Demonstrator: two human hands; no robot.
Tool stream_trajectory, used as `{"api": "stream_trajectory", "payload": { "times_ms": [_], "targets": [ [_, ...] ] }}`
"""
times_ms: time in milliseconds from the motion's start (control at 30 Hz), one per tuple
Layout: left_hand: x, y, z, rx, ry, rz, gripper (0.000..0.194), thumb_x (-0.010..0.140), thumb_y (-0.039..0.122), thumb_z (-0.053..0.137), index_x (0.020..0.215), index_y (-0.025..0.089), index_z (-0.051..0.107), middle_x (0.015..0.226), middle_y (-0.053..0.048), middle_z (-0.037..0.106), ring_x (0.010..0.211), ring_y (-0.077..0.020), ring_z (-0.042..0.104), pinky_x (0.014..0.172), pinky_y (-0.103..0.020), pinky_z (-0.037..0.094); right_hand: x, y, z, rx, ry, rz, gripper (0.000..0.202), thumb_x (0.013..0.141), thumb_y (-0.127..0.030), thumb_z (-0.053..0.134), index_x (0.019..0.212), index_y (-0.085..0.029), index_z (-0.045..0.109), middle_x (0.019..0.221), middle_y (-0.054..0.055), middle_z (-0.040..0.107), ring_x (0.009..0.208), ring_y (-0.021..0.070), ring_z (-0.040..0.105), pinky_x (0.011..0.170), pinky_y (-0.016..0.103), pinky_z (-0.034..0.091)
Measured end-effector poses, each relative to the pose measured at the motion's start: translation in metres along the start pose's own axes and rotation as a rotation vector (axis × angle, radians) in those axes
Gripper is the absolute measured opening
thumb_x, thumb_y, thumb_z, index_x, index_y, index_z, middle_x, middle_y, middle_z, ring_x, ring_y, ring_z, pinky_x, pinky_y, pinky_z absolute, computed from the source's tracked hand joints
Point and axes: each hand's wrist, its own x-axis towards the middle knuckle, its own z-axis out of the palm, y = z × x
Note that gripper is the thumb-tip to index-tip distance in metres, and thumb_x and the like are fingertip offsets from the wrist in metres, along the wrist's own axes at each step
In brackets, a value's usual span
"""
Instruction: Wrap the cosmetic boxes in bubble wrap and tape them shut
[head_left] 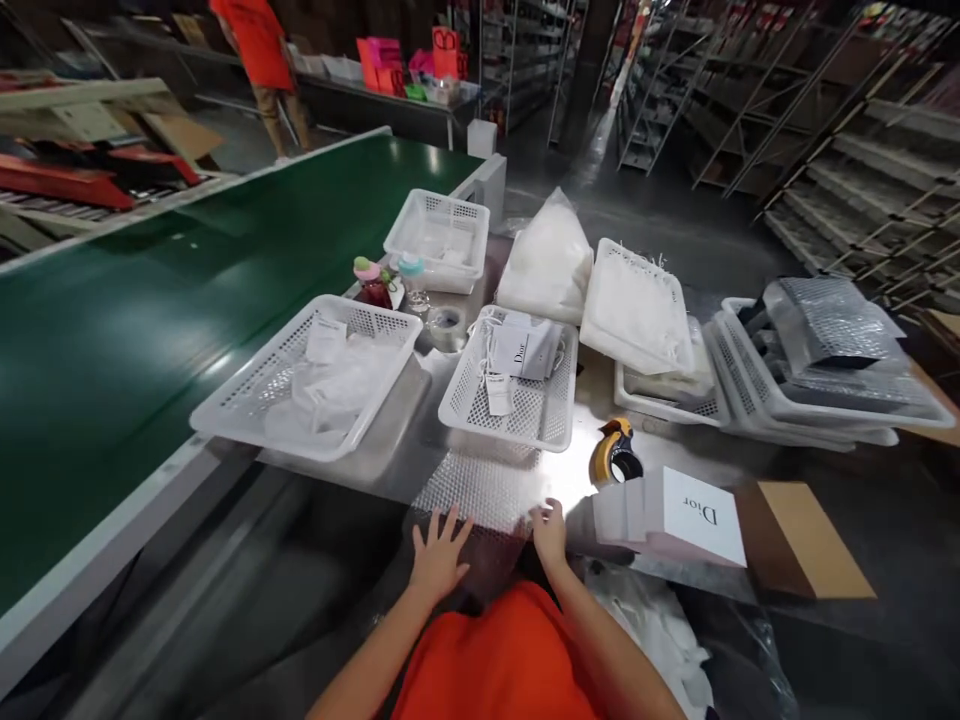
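A clear sheet of bubble wrap [476,488] lies at the table's front edge, its near side hanging over. My left hand [437,562] is at the sheet's near left, fingers spread wide. At the near right corner, my right hand [550,535] has its fingers curled toward the thumb on the sheet's edge. Just beyond the sheet stands a white perforated basket [455,408] holding a white Dior paper bag [525,348] and a printed slip [499,394]. A tape dispenser [613,455] and several white Dior boxes [701,512] lie to the right.
A green conveyor belt [187,270] runs along the left. Another basket [225,415] holds wrapped items. Behind are bottles [371,283], a tape roll [447,328] and a tray of white filler [637,310]. Stacked baskets [795,400] stand right; a person [257,50] is at the far left.
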Motion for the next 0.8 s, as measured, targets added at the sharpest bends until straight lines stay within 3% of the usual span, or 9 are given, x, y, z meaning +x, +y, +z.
{"api": "stream_trajectory", "payload": {
  "times_ms": [67,167,233,300,367,467,533,633,800],
  "targets": [
    [0.004,-0.006,0.004,0.043,0.042,-0.011,0.08,0.086,0.022,0.063,0.159,0.035,0.034,0.17,-0.01,0.028,0.153,-0.0452,0.026,0.118,-0.073,0.024,-0.001,-0.016,-0.017,-0.015,0.044,-0.072,0.039,0.076,-0.035,0.056,0.11,-0.015,0.061,0.106,0.018,0.07,0.097,0.0331,0.069,0.086,0.046,0.055],
    [0.003,-0.008,0.003,0.088,0.112,-0.029,0.072,0.09,0.022,0.058,0.158,0.033,0.039,0.159,-0.013,0.047,0.146,-0.0407,0.042,0.12,-0.067,0.027,-0.013,-0.062,-0.06,-0.059,-0.005,-0.45,0.047,0.086,-0.035,0.053,0.129,-0.016,0.057,0.132,0.021,0.062,0.115,0.0327,0.064,0.094,0.05,0.055],
    [0.003,-0.008,0.0,0.106,0.126,-0.042,0.066,0.09,0.022,0.058,0.154,0.033,0.046,0.154,-0.015,0.052,0.145,-0.04,0.043,0.119,-0.064,0.03,-0.018,-0.099,-0.107,-0.114,-0.122,-0.748,0.044,0.091,-0.032,0.054,0.135,-0.024,0.057,0.138,0.016,0.06,0.122,0.0294,0.062,0.101,0.049,0.054],
    [0.005,-0.01,-0.002,0.117,0.133,-0.037,0.06,0.09,0.022,0.058,0.149,0.031,0.053,0.159,-0.015,0.047,0.149,-0.0414,0.036,0.12,-0.064,0.029,-0.013,-0.131,-0.167,-0.239,-0.194,-0.94,0.042,0.09,-0.033,0.062,0.133,-0.03,0.061,0.14,0.011,0.061,0.128,0.0289,0.06,0.107,0.048,0.051],
    [0.01,-0.013,-0.001,0.105,0.122,-0.022,0.055,0.091,0.021,0.055,0.145,0.027,0.058,0.165,-0.014,0.037,0.153,-0.0403,0.03,0.121,-0.06,0.03,0.002,-0.146,-0.228,-0.388,-0.159,-0.939,0.042,0.085,-0.043,0.071,0.125,-0.03,0.064,0.148,0.011,0.056,0.134,0.0313,0.055,0.109,0.05,0.048],
    [0.017,-0.018,0.003,0.054,0.078,-0.005,0.052,0.092,0.019,0.05,0.143,0.022,0.06,0.167,-0.011,0.035,0.152,-0.0348,0.033,0.117,-0.049,0.038,0.03,-0.131,-0.295,-0.7,-0.138,-0.843,0.054,0.067,-0.059,0.082,0.11,-0.029,0.069,0.151,0.014,0.052,0.144,0.0409,0.043,0.112,0.061,0.04],
    [0.021,-0.021,0.003,0.038,0.074,-0.004,0.055,0.091,0.017,0.049,0.145,0.024,0.056,0.165,-0.009,0.04,0.149,-0.0328,0.037,0.114,-0.046,0.042,0.044,-0.107,-0.314,-0.877,-0.153,-0.751,0.06,0.058,-0.061,0.085,0.107,-0.029,0.069,0.149,0.016,0.054,0.145,0.0466,0.039,0.111,0.07,0.034],
    [0.024,-0.023,-0.003,0.064,0.088,0.021,0.065,0.089,0.014,0.05,0.153,0.027,0.047,0.162,-0.01,0.044,0.144,-0.0334,0.042,0.111,-0.048,0.043,0.05,-0.081,-0.315,-0.953,-0.213,-0.688,0.06,0.063,-0.057,0.078,0.114,-0.029,0.065,0.142,0.017,0.059,0.138,0.0439,0.048,0.109,0.07,0.035],
    [0.03,-0.021,-0.02,0.122,0.073,0.04,0.072,0.086,0.02,0.062,0.155,0.029,0.044,0.16,-0.014,0.045,0.139,-0.0388,0.047,0.11,-0.055,0.041,0.035,-0.097,-0.309,-0.778,-0.171,-0.766,0.054,0.069,-0.054,0.075,0.112,-0.026,0.061,0.123,0.018,0.064,0.116,0.0407,0.062,0.096,0.058,0.052]
  ]
}}
